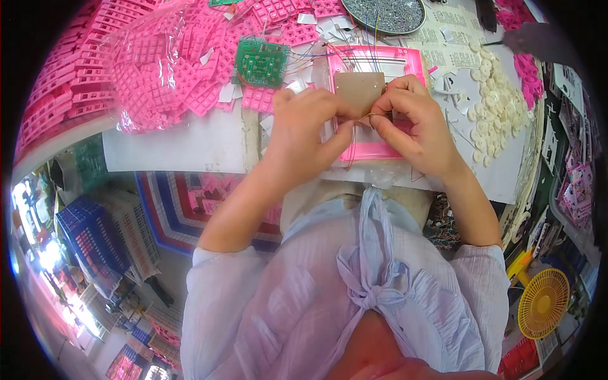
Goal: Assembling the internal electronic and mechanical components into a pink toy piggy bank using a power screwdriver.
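A pink plastic frame [415, 62] lies on the table in front of me, with a flat brown board [356, 85] in its middle. My left hand [307, 123] and my right hand [415, 120] meet over the board's near edge, fingertips nearly touching. Both are closed in a pinch on a thin wire [363, 118]; its ends are partly hidden by the fingers. More thin wires hang over the frame's near side. To the left of the frame lies a green circuit board [261, 62], with blue and other thin wires running from it toward the frame.
Pink keypad-like plastic parts [215, 69] are heaped at the left, some under a clear bag [145, 82]. A round metal tray [386, 28] of small screws stands at the back. White round pieces [497, 114] are piled at right. A yellow fan [543, 304] stands lower right.
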### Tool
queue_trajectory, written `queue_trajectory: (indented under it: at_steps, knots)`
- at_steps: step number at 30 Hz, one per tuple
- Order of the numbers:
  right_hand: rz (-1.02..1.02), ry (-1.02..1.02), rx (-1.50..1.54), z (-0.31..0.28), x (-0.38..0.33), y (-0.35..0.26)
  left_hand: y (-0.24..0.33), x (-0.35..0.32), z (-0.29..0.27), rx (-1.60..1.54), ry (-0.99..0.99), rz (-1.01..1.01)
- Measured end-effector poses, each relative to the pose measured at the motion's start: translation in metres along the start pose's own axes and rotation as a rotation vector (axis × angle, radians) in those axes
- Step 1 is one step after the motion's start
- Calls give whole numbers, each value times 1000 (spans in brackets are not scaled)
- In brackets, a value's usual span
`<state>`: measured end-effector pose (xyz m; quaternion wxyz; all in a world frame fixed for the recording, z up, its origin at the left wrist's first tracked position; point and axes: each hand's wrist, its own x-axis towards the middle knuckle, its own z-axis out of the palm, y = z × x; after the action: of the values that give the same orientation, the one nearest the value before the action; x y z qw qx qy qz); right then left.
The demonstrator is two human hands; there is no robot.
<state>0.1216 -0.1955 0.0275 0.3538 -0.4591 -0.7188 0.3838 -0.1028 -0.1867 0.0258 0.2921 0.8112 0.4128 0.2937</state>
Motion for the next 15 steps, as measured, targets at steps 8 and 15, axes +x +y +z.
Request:
queue_trajectory:
  at_steps: [8,15]
  knots:
    - [65,-16,20,-1,-3,1,6,1,-1,-87,-50,-44]
    - [27,-35,-33,-2,-3,2,5,2,2,-76,-76,-42]
